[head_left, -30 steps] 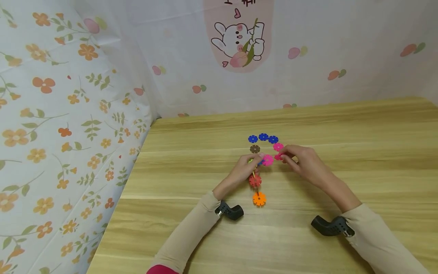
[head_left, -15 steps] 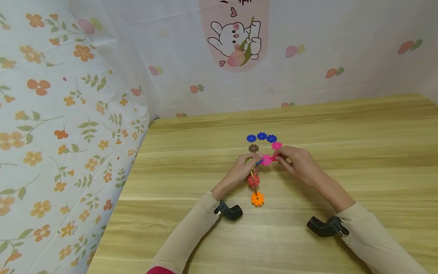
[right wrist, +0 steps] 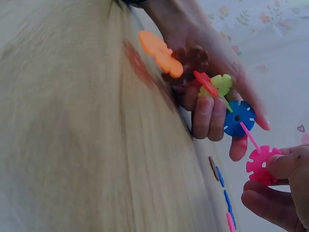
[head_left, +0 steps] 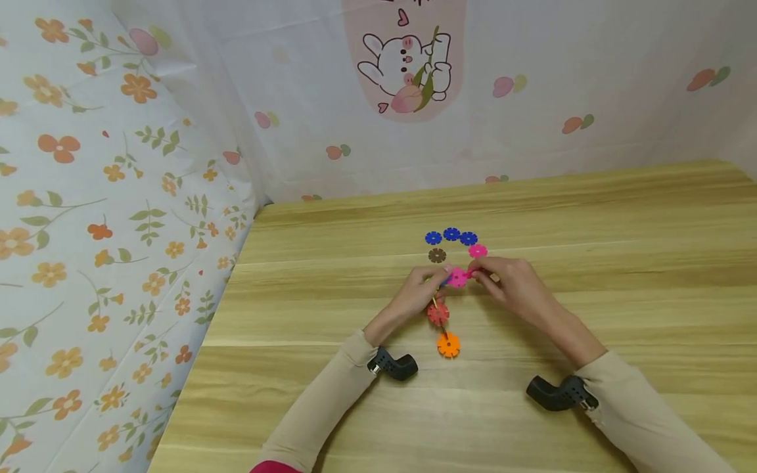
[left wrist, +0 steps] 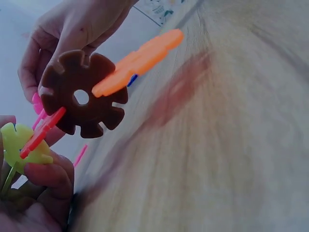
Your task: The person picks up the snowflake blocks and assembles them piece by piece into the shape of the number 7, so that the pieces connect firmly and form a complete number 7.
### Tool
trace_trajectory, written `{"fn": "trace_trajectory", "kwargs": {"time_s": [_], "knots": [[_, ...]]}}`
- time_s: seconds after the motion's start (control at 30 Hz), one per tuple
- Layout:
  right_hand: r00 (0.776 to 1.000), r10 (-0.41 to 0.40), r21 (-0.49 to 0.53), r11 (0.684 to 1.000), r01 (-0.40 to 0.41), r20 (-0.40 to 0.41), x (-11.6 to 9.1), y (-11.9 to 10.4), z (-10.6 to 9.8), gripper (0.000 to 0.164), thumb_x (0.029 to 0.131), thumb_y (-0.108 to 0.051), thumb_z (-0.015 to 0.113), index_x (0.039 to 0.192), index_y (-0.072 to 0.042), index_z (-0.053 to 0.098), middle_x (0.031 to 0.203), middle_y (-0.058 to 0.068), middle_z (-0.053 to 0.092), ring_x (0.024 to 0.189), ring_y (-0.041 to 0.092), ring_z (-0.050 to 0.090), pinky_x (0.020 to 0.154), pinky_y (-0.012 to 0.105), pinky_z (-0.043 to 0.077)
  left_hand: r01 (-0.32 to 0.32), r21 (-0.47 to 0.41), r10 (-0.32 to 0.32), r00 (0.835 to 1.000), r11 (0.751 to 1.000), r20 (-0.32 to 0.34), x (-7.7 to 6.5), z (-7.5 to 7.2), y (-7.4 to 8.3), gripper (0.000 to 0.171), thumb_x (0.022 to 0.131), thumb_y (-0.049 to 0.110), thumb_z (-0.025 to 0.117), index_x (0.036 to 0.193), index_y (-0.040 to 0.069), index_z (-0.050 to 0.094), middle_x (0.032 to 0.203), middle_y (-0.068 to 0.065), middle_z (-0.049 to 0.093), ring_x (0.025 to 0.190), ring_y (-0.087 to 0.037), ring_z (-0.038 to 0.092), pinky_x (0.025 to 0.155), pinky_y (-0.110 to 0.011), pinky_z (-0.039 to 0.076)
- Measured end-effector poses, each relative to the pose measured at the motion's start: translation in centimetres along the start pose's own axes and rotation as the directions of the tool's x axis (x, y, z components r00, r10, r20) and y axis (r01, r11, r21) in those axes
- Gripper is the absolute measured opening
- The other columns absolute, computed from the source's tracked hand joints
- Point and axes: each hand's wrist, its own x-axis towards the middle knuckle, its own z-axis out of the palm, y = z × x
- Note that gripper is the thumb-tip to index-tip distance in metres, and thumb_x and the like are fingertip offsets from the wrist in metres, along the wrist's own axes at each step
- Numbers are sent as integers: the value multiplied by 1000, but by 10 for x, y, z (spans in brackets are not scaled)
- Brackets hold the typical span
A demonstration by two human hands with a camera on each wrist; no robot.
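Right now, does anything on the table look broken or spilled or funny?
No, nothing stands out. The loose discs lie flat on the table. The chain has discs slanted against each other, but that seems to be how their slots join.

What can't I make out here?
Head: most of the held blue disc, behind the left hand.
Head: most of the pinched pink disc, covered by the right hand.
Left wrist: what the blue sliver is, too little showing past the orange disc.
Right wrist: part of the loose pink disc, past the bottom edge.
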Motion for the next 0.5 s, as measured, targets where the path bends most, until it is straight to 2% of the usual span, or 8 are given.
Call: {"fn": "trace_trajectory", "kwargs": {"time_s": [0.1, 0.17, 0.23, 0.3, 0.5], "knots": [[1000, -12, -5, 1000, 11, -16, -1, -1, 5, 11, 77, 6, 70, 86, 0, 67, 79, 9, 68, 61, 14, 60, 51, 26, 49, 16, 16, -16, 1000, 1000, -7, -1, 1, 0, 39, 101, 26, 41, 93, -5, 64, 60, -5, 44, 53, -12, 41, 58, -23, 37], [1000, -17, -13, 1000, 16, -26, -1, -1, 7, 11, 77, 6, 70, 87, 0, 67, 79, 10, 68, 59, 14, 60, 50, 25, 48, 26, 13, -26, 1000, 1000, -9, -1, 2, 0, 43, 100, 30, 42, 78, -4, 58, 59, -4, 43, 52, -12, 40, 56, -23, 36], [999, -13, -20, 1000, 12, -29, -2, -2, 8, 11, 78, 6, 70, 87, 1, 67, 79, 11, 69, 59, 14, 60, 50, 25, 47, 33, 8, -33, 999, 999, -9, -2, 4, 1, 47, 100, 33, 42, 70, -2, 51, 58, -3, 42, 51, -12, 40, 54, -22, 36], [999, -1, -27, 1000, 0, -32, -2, -2, 9, 11, 78, 6, 70, 88, 1, 67, 80, 10, 69, 60, 15, 61, 50, 25, 47, 34, -7, -34, 999, 999, -6, -2, 4, 2, 47, 100, 31, 42, 72, -4, 52, 58, -5, 42, 51, -13, 39, 53, -22, 36], [999, 12, -34, 999, -13, -30, -1, -3, 8, 11, 78, 5, 70, 88, 0, 67, 80, 10, 69, 62, 16, 62, 51, 26, 49, 26, -20, -25, 999, 999, 23, -13, 3, 27, 47, 101, 24, 41, 81, -17, 53, 60, -11, 43, 53, -13, 40, 55, -21, 36]]}}
